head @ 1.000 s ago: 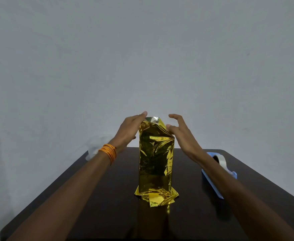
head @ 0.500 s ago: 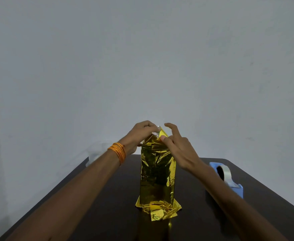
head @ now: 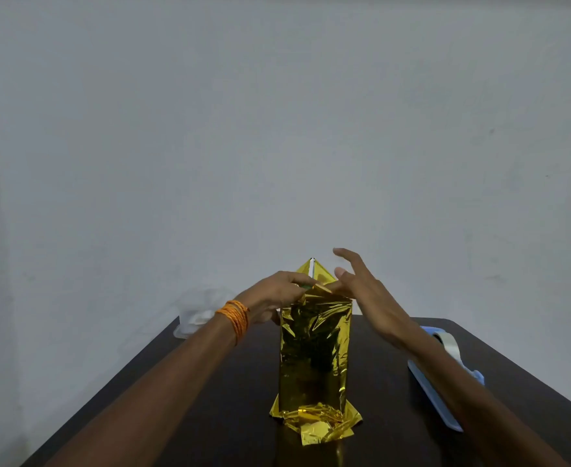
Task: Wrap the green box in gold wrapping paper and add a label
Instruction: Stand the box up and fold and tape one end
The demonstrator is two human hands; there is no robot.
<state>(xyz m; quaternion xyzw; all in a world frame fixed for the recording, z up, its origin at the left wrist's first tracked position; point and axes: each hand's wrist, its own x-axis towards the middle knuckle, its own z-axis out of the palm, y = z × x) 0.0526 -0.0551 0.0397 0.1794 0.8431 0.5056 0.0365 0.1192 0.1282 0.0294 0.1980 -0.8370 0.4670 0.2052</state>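
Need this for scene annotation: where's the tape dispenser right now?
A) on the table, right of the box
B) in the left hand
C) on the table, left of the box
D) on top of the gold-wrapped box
A: the blue tape dispenser lies on the dark table, to the right of the upright gold-wrapped box and apart from it.

Left forearm (head: 162,375) and right forearm (head: 462,385) rise from the lower corners toward centre frame. Left grip (head: 277,293) curls its fingers into a pinch; right grip (head: 365,291) spreads straight fingers.
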